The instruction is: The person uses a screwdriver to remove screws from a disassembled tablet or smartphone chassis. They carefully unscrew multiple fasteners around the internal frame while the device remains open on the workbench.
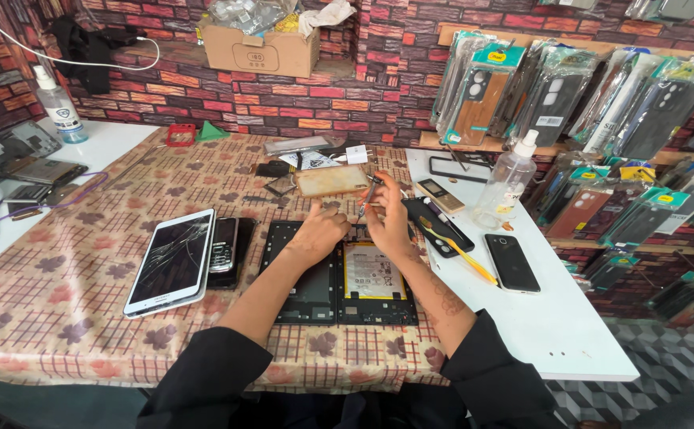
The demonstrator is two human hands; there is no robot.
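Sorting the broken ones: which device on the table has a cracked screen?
The white tablet on the patterned cloth, left of the hands; cracks spread across its glass. The black phone on the white table shows none.

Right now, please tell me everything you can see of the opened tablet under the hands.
The opened tablet lies flat on the checked tablecloth, back cover off. Its dark frame shows a bare left half and a pale battery with a label on the right. The left hand rests on its top edge. The right hand holds a thin tool above it.

Brick-pattern wall (pixel 299 99); checked tablecloth (pixel 61 294); white counter (pixel 569 334)
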